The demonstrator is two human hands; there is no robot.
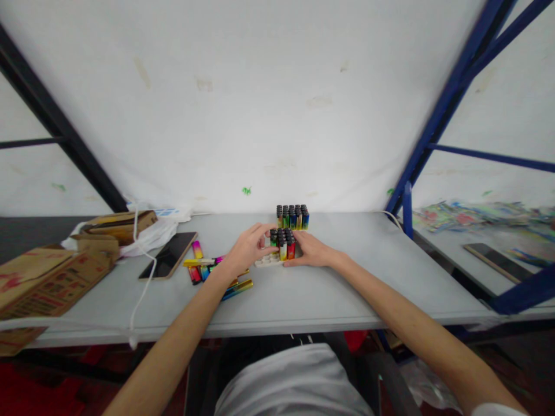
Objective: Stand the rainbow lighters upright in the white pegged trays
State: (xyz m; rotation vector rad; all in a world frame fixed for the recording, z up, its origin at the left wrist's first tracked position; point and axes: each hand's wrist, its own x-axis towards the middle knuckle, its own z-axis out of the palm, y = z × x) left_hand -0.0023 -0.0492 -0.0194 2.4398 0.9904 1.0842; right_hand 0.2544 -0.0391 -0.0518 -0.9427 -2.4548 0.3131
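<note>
Upright lighters with black tops stand in a white tray with holes, at the middle of the table. At the tray's left, my left hand is curled, thumb and fingers closing around a green lighter. My right hand wraps the right end, thumb at the tray's front edge and fingers behind the lighters. Just behind stands a second block of upright lighters. Several loose lighters in shiny colours lie in a pile by my left forearm, which partly hides them.
A dark phone lies left of the pile. Cardboard boxes, a white plastic bag and a white cable are at the left. Blue metal posts rise at the right, with another phone beyond.
</note>
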